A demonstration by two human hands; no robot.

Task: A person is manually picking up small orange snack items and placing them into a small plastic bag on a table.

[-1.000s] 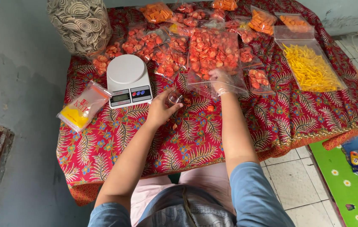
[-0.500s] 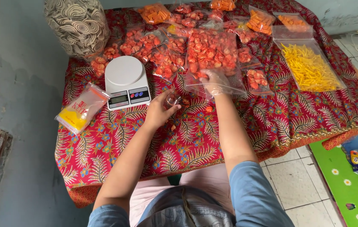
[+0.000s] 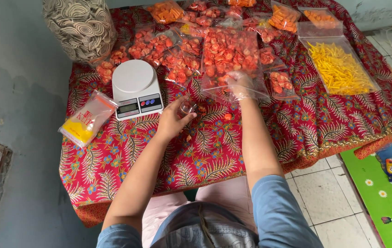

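1. Centrally, take the kitchen scale as your landmark: a white digital scale with a round platform, standing on the red patterned tablecloth.
2. Your left hand lies just right of the scale's display edge, on the near side. Its fingers are curled together around a small clear bag, pinching it at the mouth; the bag looks nearly empty, though its contents are too small to tell.
3. Your right hand, in a thin clear glove, lies farther right of the scale, at about the level of its platform. It is inside the open near end of the large bag of red-orange snacks, fingers bent over the pieces; whether they are closed on any you cannot tell through the plastic.
4. The deciding relation: the small clear bag sits between the scale and the gloved hand, down and to the left of that hand, and near it. The large bag's long axis runs away from you, its open end nearest you.
5. Your left hand is the nearer one to the scale; your right is the nearer one to the snacks.
6. Left of the scale lies a flat packet of empty bags; behind it, a sack of spiral crackers; far right, a bag of yellow sticks.
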